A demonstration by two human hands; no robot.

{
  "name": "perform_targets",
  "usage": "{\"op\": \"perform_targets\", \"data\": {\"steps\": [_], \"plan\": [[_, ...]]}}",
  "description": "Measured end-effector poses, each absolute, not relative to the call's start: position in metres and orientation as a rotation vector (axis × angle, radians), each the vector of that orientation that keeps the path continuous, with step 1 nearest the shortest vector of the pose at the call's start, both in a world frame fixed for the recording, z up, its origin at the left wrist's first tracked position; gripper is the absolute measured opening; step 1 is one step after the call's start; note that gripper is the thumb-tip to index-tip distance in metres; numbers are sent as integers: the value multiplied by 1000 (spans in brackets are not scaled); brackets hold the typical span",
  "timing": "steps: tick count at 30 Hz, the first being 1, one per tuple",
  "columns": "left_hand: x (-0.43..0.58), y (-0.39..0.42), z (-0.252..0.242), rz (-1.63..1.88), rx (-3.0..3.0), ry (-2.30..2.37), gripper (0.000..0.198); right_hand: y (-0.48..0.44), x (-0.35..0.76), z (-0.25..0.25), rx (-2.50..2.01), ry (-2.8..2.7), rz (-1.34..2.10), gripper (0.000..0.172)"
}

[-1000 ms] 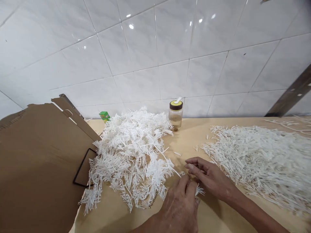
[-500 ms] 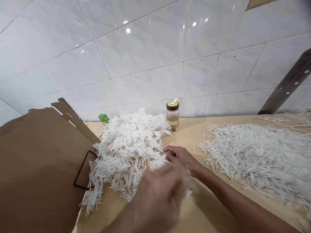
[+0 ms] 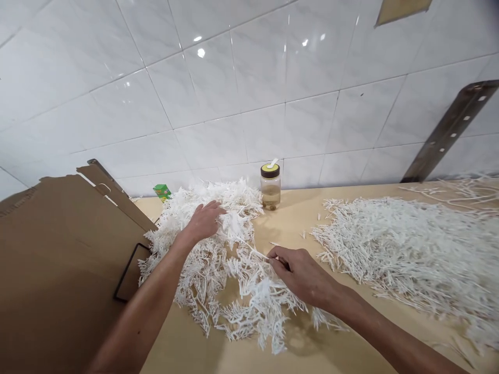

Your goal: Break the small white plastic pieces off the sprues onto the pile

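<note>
A: Left side first?
B: Brown cardboard [image 3: 58,259] standing, cut off by the left and bottom edges. Black wire frame [image 3: 123,275] at its right; only part shows. Green box [image 3: 161,190] behind, its lower part hidden by the left pile [image 3: 200,296] of branched white sprigs on the counter [image 3: 187,356].
A: Left arm?
B: Left forearm [image 3: 156,296] enters from the bottom, elbow out of frame, runs up and right across that pile. Left grip [image 3: 203,221] is over the pile's upper half, back of hand up, fingers extended and loosely spread. Reads as open. Palm side hidden; can't tell how firmly it touches.
A: Right arm?
B: Right forearm [image 3: 362,311] comes in from the bottom right, angled up-left. Right grip [image 3: 302,272] is closed, thumb and index pinching the end of a white strand [image 3: 253,250] at the left pile's right side. Other fingers curled, mostly hidden. Strand's far end gets lost among the sprigs.
A: Rest?
B: Jar [image 3: 270,193] upright by the wall, just beside the left pile, contents hard to make out. Right pile [image 3: 413,254] of thin white strands, right side blurred and cut off. Metal bracket [image 3: 444,135] leans on the wall, top running out of frame.
</note>
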State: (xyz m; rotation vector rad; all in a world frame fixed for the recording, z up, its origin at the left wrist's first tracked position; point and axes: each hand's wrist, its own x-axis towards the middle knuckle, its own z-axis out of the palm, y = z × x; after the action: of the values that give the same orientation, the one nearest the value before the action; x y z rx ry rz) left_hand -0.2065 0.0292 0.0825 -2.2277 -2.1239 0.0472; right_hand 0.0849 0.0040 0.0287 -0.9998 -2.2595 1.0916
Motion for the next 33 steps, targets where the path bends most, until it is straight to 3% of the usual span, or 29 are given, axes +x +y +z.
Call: {"op": "perform_targets", "data": {"steps": [6, 12, 17, 24, 27, 29, 33], "plan": [[-213, 32, 86, 104, -2189, -2058, 50, 6, 119, 33, -1087, -2283, 1082, 31], [-214, 29, 82, 150, -2156, -1957, 64, 13, 142, 42, -1230, -2215, 944, 30], [-231, 31, 75, 168, -2045, -2015, 55, 6, 161, 46, -1160, -2334, 1004, 30], [-227, 30, 96, 87, -2167, -2221, 45, 8, 165, 55, -1252, -2074, 1019, 34], [-197, 11, 109, 20, -2238, -2088, 58, 11, 167, 58, -1241, -1991, 1026, 35], [-169, -5, 106, -148, -2215, -1950, 51, 14, 170, 59, -1238, -1948, 1048, 36], [-112, -22, 61, -272, -2569, -1634, 48, 16, 174, 56, -1252, -1835, 1140, 38]]}}
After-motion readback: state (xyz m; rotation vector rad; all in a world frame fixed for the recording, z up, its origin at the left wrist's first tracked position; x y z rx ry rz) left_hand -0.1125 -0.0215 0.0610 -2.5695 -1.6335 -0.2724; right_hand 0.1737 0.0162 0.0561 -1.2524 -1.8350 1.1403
